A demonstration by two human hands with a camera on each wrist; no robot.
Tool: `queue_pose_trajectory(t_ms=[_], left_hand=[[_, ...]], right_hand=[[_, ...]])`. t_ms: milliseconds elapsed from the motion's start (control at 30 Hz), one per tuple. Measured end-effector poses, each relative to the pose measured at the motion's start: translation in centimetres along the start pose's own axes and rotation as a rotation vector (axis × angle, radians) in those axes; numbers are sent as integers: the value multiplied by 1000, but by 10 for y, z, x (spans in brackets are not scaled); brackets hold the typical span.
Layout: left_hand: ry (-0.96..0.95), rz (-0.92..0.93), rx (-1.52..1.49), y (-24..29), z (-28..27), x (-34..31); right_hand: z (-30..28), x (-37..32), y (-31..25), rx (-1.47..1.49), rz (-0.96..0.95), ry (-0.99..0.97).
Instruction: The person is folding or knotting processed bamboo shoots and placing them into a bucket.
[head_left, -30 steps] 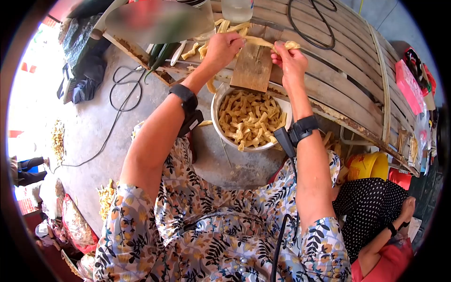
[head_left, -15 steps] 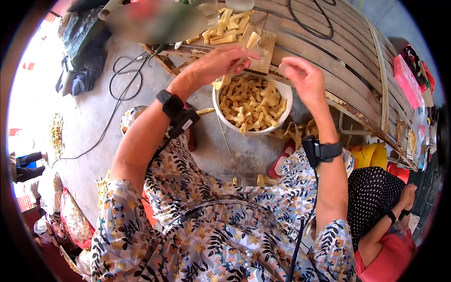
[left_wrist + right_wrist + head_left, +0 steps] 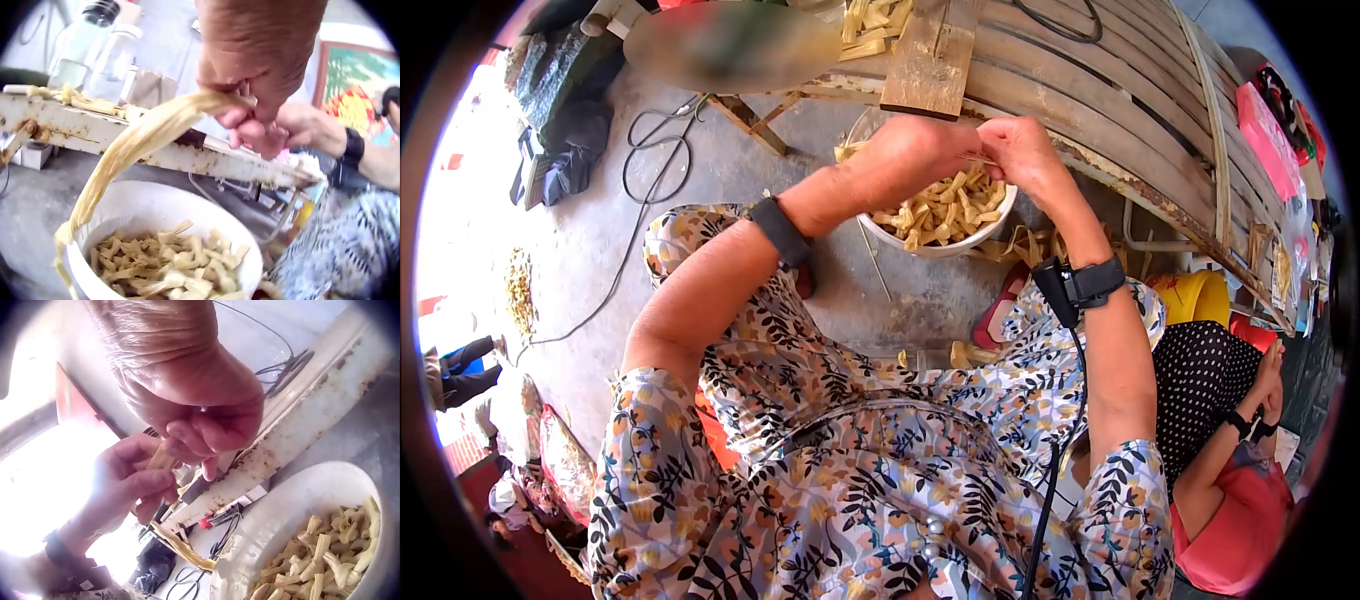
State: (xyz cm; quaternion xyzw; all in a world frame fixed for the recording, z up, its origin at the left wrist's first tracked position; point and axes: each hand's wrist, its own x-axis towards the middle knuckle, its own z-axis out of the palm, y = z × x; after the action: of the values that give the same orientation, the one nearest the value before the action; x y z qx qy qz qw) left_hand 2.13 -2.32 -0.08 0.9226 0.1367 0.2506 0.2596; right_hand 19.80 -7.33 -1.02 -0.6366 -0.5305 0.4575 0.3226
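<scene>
My left hand (image 3: 905, 158) grips a long pale yellow strip (image 3: 134, 140) near one end. The rest of it hangs down past the tub's rim, with a lumpy, frayed lower end. Close against the left fingers, my right hand (image 3: 1028, 158) has its fingers curled at the strip's short end (image 3: 164, 459), pinching it. Both hands are above a white tub (image 3: 187, 190), which holds many short knotted yellow pieces (image 3: 319, 556). The hands cover part of the tub in the head view.
A wooden board (image 3: 930, 65) juts over the edge of a slatted bench (image 3: 1090, 120). More yellow strips (image 3: 875, 25) lie beside it. A black cable (image 3: 1065, 30) rests on the bench. At the right are a yellow bucket (image 3: 1195, 298) and a seated person in a red top (image 3: 1235, 520).
The hands stretched a strip over the board, then parted, with a blurred piece over the tub as the right hand opened. Now they have come together above the tub on another strip.
</scene>
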Motion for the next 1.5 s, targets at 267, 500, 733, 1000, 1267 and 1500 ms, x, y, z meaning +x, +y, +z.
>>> queue_pose_trajectory(t_ms=[267, 500, 733, 1000, 1267, 1500], left_hand=[[-265, -392, -593, -30, -67, -6], [-257, -319, -719, -27, -63, -3], [-237, -515, -1009, -38, -24, -13], [-360, -594, -1814, -11, 18, -10], [269, -835, -1222, 1, 5, 9], [245, -667, -870, 3, -5, 5]], right_hand=[[-5, -27, -10, 201, 58, -253], [0, -39, -35, 317, -7, -571], [10, -36, -41, 704, -279, -434], [11, -28, -51, 256, -156, -100], [14, -16, -30, -473, -530, 578], [7, 0, -28, 192, -85, 61]])
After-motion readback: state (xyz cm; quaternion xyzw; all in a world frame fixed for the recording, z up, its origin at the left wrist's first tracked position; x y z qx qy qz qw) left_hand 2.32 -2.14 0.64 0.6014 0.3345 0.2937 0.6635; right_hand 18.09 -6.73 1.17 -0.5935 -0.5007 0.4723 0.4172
